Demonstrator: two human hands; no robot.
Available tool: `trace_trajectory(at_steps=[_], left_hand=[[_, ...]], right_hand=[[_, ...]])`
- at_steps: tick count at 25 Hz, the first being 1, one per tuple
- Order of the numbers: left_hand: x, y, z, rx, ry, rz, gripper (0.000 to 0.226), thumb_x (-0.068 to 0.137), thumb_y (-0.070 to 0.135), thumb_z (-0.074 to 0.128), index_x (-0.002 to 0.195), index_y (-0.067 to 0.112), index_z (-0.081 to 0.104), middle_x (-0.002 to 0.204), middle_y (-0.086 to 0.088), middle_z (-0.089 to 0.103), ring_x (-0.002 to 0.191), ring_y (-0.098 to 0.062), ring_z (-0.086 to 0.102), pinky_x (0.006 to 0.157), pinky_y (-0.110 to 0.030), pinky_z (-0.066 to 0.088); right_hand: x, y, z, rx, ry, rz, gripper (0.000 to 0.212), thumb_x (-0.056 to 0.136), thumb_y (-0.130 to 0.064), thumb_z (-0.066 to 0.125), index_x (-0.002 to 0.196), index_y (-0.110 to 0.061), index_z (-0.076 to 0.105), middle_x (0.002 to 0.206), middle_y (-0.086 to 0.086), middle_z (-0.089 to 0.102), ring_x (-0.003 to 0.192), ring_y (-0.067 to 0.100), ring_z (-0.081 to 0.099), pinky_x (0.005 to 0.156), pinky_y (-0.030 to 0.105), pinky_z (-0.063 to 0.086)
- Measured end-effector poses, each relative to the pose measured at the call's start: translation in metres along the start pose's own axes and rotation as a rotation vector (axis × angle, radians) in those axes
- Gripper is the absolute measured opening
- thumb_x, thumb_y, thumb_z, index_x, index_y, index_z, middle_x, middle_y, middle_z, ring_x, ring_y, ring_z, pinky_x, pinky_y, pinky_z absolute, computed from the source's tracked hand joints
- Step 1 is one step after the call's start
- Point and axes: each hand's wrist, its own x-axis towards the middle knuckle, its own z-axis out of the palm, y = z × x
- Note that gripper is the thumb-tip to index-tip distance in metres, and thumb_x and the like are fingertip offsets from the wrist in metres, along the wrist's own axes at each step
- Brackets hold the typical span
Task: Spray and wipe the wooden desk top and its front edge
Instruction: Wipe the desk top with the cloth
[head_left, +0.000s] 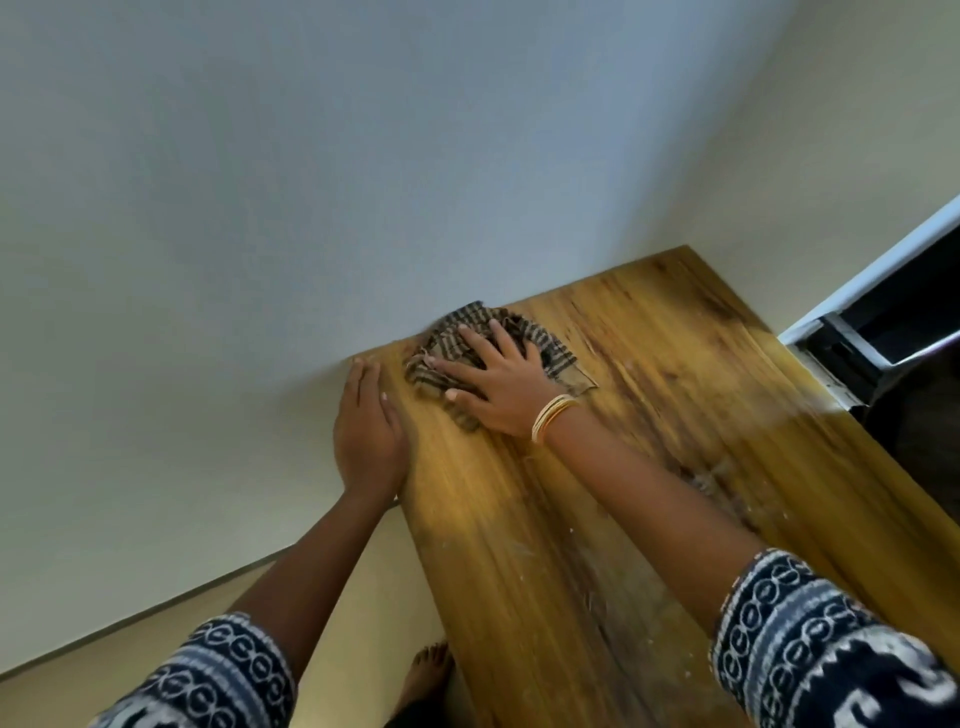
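While the right hand (498, 384) lay flat with its fingers (470, 340) spread apart, it pressed a checked cloth (457, 338) onto the wooden desk top (597, 519); the cloth bunched under and beyond those fingertips, against the wall (311, 182). Just beside it, the left hand (369, 431) rested open on the desk's left edge, fingers together, gripping nothing. Gold bangles (551, 415) circled the right wrist.
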Motion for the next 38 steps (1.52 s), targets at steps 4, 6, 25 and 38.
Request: trace_trajectory(at_steps=[4, 6, 25, 38], left_hand=[[0.002, -0.006, -0.001, 0.022, 0.017, 0.036, 0.044, 0.100, 0.015, 0.036, 0.144, 0.011, 0.043, 0.153, -0.004, 0.038, 0.140, -0.017, 0.037, 0.107, -0.038, 0.041], [0.000, -0.005, -0.001, 0.020, 0.030, 0.036, 0.045, 0.100, 0.014, 0.036, 0.144, 0.012, 0.044, 0.154, -0.002, 0.037, 0.140, -0.016, 0.037, 0.105, -0.038, 0.042], [-0.002, -0.005, -0.005, -0.011, -0.037, 0.032, 0.048, 0.101, 0.014, 0.034, 0.149, 0.016, 0.034, 0.160, 0.001, 0.023, 0.143, -0.016, 0.031, 0.100, -0.034, 0.040], [0.000, -0.016, -0.011, -0.126, -0.116, 0.094, 0.046, 0.104, 0.014, 0.029, 0.150, 0.014, 0.033, 0.162, -0.002, 0.018, 0.148, -0.013, 0.016, 0.113, -0.023, 0.019]], right_hand=[[-0.006, 0.091, -0.012, 0.065, 0.065, 0.448, 0.063, 0.083, -0.084, 0.031, 0.141, -0.064, 0.024, 0.165, -0.011, 0.008, 0.150, 0.036, 0.005, 0.113, 0.063, 0.009], [-0.026, 0.144, -0.015, 0.193, 0.061, 0.814, 0.067, 0.082, -0.085, 0.027, 0.144, -0.061, 0.021, 0.166, -0.008, 0.003, 0.150, 0.040, 0.000, 0.112, 0.066, 0.005], [-0.078, 0.135, -0.005, 0.150, 0.030, 0.842, 0.066, 0.087, -0.080, 0.018, 0.148, -0.057, 0.010, 0.166, -0.008, -0.001, 0.149, 0.043, 0.003, 0.112, 0.066, 0.011], [-0.118, -0.046, 0.032, -0.006, -0.066, -0.152, 0.053, 0.099, -0.061, 0.019, 0.148, -0.058, 0.002, 0.166, -0.004, -0.004, 0.150, 0.040, -0.002, 0.113, 0.066, 0.003]])
